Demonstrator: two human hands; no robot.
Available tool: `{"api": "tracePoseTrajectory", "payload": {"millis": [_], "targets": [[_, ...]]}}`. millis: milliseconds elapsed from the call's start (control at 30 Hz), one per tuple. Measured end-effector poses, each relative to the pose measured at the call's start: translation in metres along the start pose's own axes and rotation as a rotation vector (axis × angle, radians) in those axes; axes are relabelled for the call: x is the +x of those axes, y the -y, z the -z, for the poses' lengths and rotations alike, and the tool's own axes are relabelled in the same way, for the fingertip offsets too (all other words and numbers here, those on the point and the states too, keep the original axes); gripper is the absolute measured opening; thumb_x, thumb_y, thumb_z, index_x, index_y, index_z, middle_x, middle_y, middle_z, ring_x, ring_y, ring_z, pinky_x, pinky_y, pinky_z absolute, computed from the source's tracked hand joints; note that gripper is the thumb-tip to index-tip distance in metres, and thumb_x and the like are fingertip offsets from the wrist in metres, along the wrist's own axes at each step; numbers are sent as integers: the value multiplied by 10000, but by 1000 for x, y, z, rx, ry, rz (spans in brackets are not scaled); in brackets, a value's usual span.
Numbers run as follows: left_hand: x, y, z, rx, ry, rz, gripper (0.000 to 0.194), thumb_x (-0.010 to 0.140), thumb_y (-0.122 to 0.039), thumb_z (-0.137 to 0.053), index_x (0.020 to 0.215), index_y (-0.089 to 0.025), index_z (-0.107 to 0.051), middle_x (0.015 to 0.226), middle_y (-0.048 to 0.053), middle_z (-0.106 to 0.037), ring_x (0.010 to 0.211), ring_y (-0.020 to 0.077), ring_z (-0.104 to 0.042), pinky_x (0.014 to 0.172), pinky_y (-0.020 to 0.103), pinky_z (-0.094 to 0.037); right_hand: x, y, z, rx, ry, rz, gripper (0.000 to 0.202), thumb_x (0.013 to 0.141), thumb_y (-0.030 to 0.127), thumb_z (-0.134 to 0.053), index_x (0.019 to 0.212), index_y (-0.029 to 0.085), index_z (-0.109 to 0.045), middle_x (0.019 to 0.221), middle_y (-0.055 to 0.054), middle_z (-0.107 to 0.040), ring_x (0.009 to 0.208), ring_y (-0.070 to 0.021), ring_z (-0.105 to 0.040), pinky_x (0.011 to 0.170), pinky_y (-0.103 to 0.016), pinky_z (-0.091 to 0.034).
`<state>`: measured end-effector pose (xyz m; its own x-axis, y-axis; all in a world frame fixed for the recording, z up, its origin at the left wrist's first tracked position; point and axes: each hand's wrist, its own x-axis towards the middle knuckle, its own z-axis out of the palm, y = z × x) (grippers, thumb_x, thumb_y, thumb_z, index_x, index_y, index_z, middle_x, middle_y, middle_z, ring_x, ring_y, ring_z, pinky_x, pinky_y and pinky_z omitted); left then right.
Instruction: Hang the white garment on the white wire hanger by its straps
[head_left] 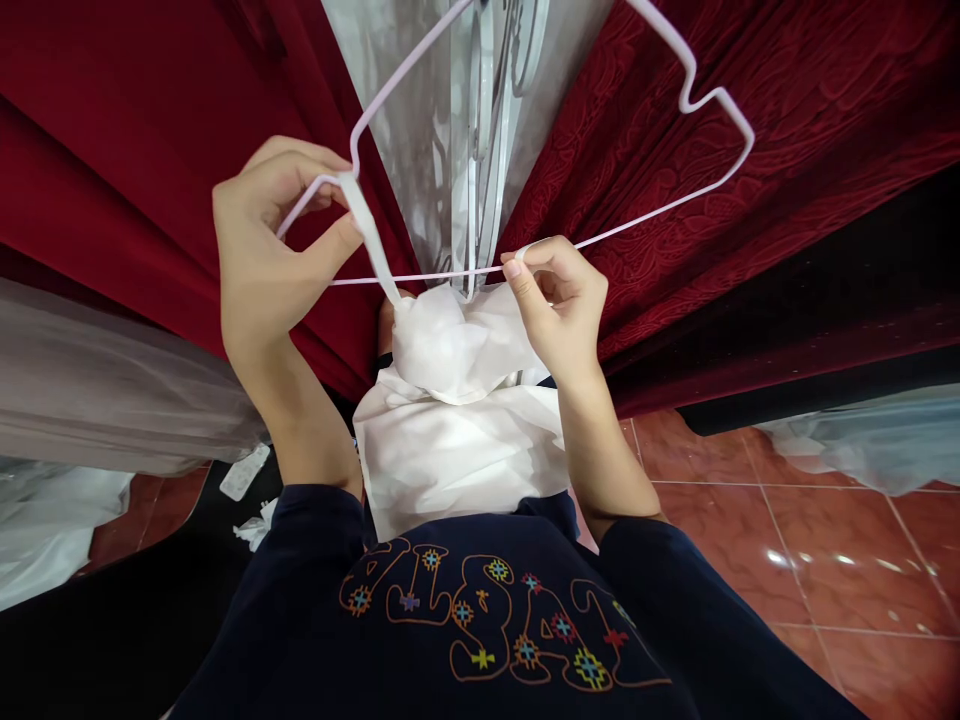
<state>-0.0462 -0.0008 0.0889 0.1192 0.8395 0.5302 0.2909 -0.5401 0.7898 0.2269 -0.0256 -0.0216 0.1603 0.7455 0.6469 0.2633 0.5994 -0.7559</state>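
Note:
A pale pink wire hanger spans the upper middle of the view. My left hand pinches a narrow white strap at the hanger's left shoulder notch, where the strap loops over the wire. That strap runs down to a white garment lying over my lap, its upper part bunched up. My right hand is closed, thumb against fingertips, at the hanger's bottom bar, with a bit of white strap showing at the index finger.
Dark red curtains hang on both sides, with sheer white fabric and a white metal frame between them. Red floor tiles show at the right. A small white packet lies on a black surface at the left.

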Motion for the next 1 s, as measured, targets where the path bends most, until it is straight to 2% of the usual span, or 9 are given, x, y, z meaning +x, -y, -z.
{"api": "tracePoseTrajectory", "payload": {"millis": [133,233,400,500,600,733,867,967,1000], "targets": [[4,4,-3,-67,24,132,152,992,-92,-900,922,-166,-788,943,16,-733,1025,211,-687,1092,391,-579,0,-2,1,-27,-9,-13,384,1057,575,-675,908,222,-692,902,-1,-682,697,-87,-498,624,-303,-362],[-6,21,-11,-337,-141,159,144,1068,-189,-843,959,-158,-754,921,24,-724,920,197,-671,928,375,-575,0,-3,0,-45,-8,11,387,1068,572,-660,908,221,-687,947,-1,-716,669,-77,-463,626,-310,-372],[-35,43,-45,-817,-354,240,581,1214,-666,-385,885,-236,-595,806,38,-621,868,206,-641,892,389,-567,0,6,-2,-76,2,51,296,1080,515,-663,982,245,-734,1003,-1,-753,688,-82,-534,616,-307,-406],[-42,39,-60,-886,-418,229,649,1180,-743,-265,788,-245,-402,681,30,-442,850,213,-635,909,370,-544,1,13,6,-102,-42,124,249,1081,476,-664,1031,270,-794,1015,-13,-766,909,-148,-720,729,-333,-563],[-37,34,-57,-982,-444,202,624,1198,-687,-240,763,-242,-280,628,7,-302,664,199,-515,811,370,-515,5,5,32,-154,-306,177,287,1114,386,-565,1136,279,-831,1051,-32,-780,974,-202,-794,838,-428,-666],[-28,32,-43,-1119,-433,214,594,1220,-628,-228,768,-244,-197,617,-10,-245,571,162,-407,699,334,-476,17,-18,90,-36,-831,213,381,998,41,-504,978,196,-852,924,-34,-817,819,-163,-813,714,-318,-642],[-26,34,-38,-1140,-417,216,583,1216,-637,-158,788,-242,-137,608,-11,-213,550,148,-404,655,294,-493,34,-14,136,153,-713,58,340,887,-33,-704,913,241,-903,897,28,-851,847,-115,-832,778,-246,-642],[-24,37,-40,-1171,-397,196,596,1227,-625,-154,773,-239,-162,591,-23,-230,531,128,-413,661,287,-520,50,6,145,122,-449,17,109,821,239,-915,929,234,-915,873,7,-855,839,-126,-836,789,-264,-652],[-23,38,-40,-1180,-406,196,611,1230,-630,-163,762,-238,-166,579,-28,-222,515,126,-393,646,292,-513,56,12,145,85,-370,50,206,775,345,-956,940,231,-912,874,5,-857,830,-131,-837,785,-276,-658]]}}
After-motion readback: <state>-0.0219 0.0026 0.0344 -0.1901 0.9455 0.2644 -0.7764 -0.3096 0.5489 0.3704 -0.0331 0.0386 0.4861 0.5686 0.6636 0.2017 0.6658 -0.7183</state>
